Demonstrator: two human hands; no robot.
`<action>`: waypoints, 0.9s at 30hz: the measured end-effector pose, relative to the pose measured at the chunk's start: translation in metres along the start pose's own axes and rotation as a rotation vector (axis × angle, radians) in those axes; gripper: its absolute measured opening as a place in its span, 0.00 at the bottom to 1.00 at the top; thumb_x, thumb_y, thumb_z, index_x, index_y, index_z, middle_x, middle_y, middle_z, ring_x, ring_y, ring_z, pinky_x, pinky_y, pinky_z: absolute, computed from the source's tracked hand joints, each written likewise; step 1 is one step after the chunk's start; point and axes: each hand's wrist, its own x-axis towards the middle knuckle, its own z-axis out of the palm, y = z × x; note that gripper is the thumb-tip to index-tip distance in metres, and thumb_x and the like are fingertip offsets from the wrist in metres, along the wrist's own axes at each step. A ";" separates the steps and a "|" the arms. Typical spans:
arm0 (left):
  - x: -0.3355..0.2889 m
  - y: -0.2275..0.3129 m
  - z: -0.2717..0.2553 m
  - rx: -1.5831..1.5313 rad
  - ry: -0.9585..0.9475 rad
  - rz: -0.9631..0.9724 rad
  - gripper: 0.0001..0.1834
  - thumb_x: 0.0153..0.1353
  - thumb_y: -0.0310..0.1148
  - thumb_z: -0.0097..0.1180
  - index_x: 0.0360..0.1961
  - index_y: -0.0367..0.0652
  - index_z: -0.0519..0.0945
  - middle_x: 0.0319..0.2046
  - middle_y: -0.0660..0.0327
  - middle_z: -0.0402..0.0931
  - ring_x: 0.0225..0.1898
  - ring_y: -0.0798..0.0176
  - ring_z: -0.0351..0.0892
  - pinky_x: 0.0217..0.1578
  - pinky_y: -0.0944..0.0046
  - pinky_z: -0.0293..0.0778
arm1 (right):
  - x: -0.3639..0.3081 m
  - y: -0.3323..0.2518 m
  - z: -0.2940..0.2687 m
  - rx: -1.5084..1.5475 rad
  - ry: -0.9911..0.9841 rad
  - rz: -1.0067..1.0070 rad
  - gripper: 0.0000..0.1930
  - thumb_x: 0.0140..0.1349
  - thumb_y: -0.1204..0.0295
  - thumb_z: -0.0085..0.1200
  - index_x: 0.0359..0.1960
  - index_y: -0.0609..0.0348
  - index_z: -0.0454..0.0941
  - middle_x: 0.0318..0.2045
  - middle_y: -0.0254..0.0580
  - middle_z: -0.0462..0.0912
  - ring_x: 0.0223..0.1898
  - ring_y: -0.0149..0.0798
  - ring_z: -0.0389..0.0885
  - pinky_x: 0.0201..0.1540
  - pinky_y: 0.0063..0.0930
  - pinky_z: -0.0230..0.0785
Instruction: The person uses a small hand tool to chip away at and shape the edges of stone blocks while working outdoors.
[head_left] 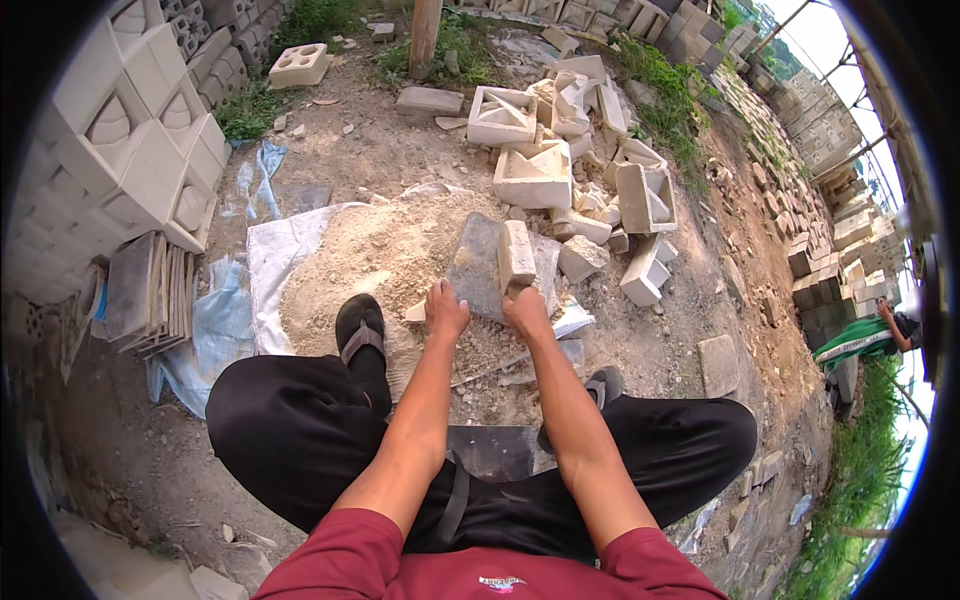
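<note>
A flat grey slab (472, 262) lies on a heap of crumbled, cream-coloured rubble (350, 262) between my feet. My left hand (447, 308) is closed at the slab's near left corner; what its fingers hold is hidden. Beside it, a small pale chunk (416, 312) shows. My right hand (527, 312) is closed at the near end of an oblong cream block (516, 250), which rises over the slab's right part. The fingertips there are partly covered by the block.
Broken cream vent blocks (533, 176) are piled ahead and to the right. Stacked blocks (150, 120) stand at the left, above leaning thin boards (150, 290). A white sack (275, 265) lies under the rubble. A wooden post (425, 40) stands ahead; another person's arm (893, 325) shows far right.
</note>
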 end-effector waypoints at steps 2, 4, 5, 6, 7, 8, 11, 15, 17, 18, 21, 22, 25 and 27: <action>-0.002 -0.016 -0.004 0.018 0.029 -0.032 0.37 0.53 0.36 0.61 0.62 0.33 0.61 0.58 0.48 0.62 0.62 0.48 0.60 0.62 0.54 0.58 | 0.003 -0.048 -0.023 0.071 -0.172 0.031 0.26 0.54 0.60 0.54 0.41 0.79 0.74 0.38 0.73 0.79 0.44 0.63 0.80 0.48 0.46 0.72; -0.006 -0.008 0.001 0.018 0.033 -0.023 0.37 0.53 0.36 0.61 0.62 0.33 0.61 0.58 0.48 0.62 0.62 0.48 0.60 0.62 0.55 0.58 | 0.012 -0.056 -0.025 0.146 -0.208 0.074 0.30 0.54 0.60 0.58 0.48 0.78 0.68 0.35 0.67 0.81 0.41 0.62 0.81 0.45 0.47 0.73; -0.006 -0.007 0.000 0.006 0.033 -0.019 0.37 0.53 0.36 0.61 0.62 0.33 0.61 0.58 0.48 0.62 0.62 0.48 0.60 0.62 0.55 0.59 | 0.010 -0.059 -0.016 0.150 -0.211 0.072 0.30 0.54 0.60 0.58 0.48 0.78 0.68 0.35 0.67 0.81 0.41 0.62 0.81 0.45 0.47 0.73; -0.005 -0.007 -0.001 -0.006 0.034 -0.017 0.37 0.53 0.36 0.61 0.61 0.33 0.62 0.58 0.48 0.63 0.62 0.48 0.60 0.62 0.55 0.59 | 0.005 -0.060 -0.006 0.143 -0.045 -0.003 0.31 0.54 0.60 0.58 0.49 0.79 0.68 0.35 0.68 0.81 0.41 0.62 0.81 0.45 0.47 0.73; -0.006 -0.008 -0.003 0.001 0.036 -0.026 0.37 0.53 0.36 0.61 0.61 0.33 0.62 0.58 0.48 0.63 0.62 0.48 0.60 0.62 0.55 0.59 | -0.001 -0.057 0.006 0.136 0.115 -0.078 0.31 0.54 0.60 0.58 0.50 0.79 0.67 0.35 0.68 0.80 0.41 0.63 0.80 0.45 0.47 0.73; -0.006 -0.005 -0.005 -0.005 0.001 -0.022 0.37 0.53 0.36 0.61 0.61 0.32 0.62 0.58 0.48 0.62 0.62 0.48 0.60 0.62 0.56 0.59 | -0.007 -0.045 0.018 0.059 0.094 -0.069 0.30 0.55 0.61 0.56 0.50 0.78 0.67 0.34 0.68 0.81 0.41 0.62 0.81 0.46 0.46 0.74; -0.004 0.006 -0.005 -0.027 -0.035 0.006 0.37 0.53 0.36 0.61 0.61 0.32 0.62 0.57 0.48 0.62 0.61 0.48 0.60 0.62 0.55 0.59 | -0.006 -0.013 0.034 -0.127 0.019 -0.035 0.31 0.56 0.60 0.55 0.51 0.79 0.65 0.34 0.66 0.81 0.40 0.60 0.82 0.45 0.46 0.74; -0.003 -0.025 -0.009 0.008 0.000 -0.033 0.37 0.53 0.36 0.60 0.61 0.32 0.62 0.57 0.48 0.63 0.61 0.48 0.61 0.61 0.54 0.60 | 0.007 -0.073 -0.028 0.203 -0.454 0.149 0.23 0.54 0.59 0.56 0.35 0.76 0.76 0.36 0.69 0.81 0.43 0.59 0.81 0.45 0.47 0.72; -0.006 -0.016 -0.006 0.010 -0.017 -0.011 0.37 0.54 0.36 0.60 0.61 0.31 0.61 0.57 0.48 0.63 0.61 0.48 0.60 0.62 0.54 0.59 | 0.010 -0.054 -0.033 0.224 -0.303 0.127 0.23 0.54 0.59 0.56 0.34 0.76 0.77 0.36 0.69 0.81 0.43 0.60 0.81 0.45 0.47 0.72; -0.008 -0.013 -0.005 0.017 -0.021 0.002 0.37 0.54 0.36 0.59 0.62 0.31 0.61 0.58 0.48 0.62 0.61 0.48 0.60 0.62 0.54 0.59 | 0.010 -0.047 -0.032 0.245 -0.160 0.091 0.23 0.54 0.59 0.56 0.33 0.76 0.77 0.35 0.69 0.80 0.43 0.61 0.81 0.45 0.46 0.72; -0.005 -0.006 -0.005 0.014 -0.058 0.004 0.38 0.54 0.36 0.59 0.63 0.30 0.60 0.60 0.48 0.60 0.62 0.48 0.59 0.63 0.55 0.57 | -0.004 -0.001 -0.001 0.151 0.099 0.029 0.26 0.54 0.58 0.56 0.38 0.77 0.76 0.38 0.72 0.79 0.46 0.60 0.80 0.48 0.46 0.72; -0.005 0.006 0.000 0.000 -0.068 0.031 0.38 0.54 0.36 0.59 0.63 0.30 0.60 0.60 0.48 0.60 0.62 0.48 0.59 0.63 0.55 0.57 | -0.002 0.034 0.009 0.018 0.148 0.032 0.27 0.53 0.58 0.56 0.41 0.76 0.76 0.39 0.70 0.79 0.46 0.60 0.80 0.49 0.45 0.71; -0.002 0.000 0.000 0.032 -0.045 0.020 0.38 0.54 0.36 0.58 0.63 0.30 0.59 0.61 0.47 0.58 0.63 0.48 0.58 0.63 0.55 0.57 | 0.011 0.039 -0.007 -0.031 -0.056 -0.081 0.29 0.51 0.54 0.59 0.37 0.78 0.77 0.35 0.70 0.80 0.41 0.63 0.80 0.45 0.43 0.73; -0.004 -0.013 -0.002 0.024 -0.059 -0.040 0.38 0.55 0.35 0.58 0.63 0.30 0.59 0.62 0.47 0.58 0.63 0.47 0.57 0.63 0.55 0.56 | 0.023 0.005 -0.038 0.295 -0.349 0.247 0.27 0.51 0.53 0.58 0.35 0.73 0.79 0.35 0.65 0.81 0.40 0.62 0.81 0.42 0.45 0.73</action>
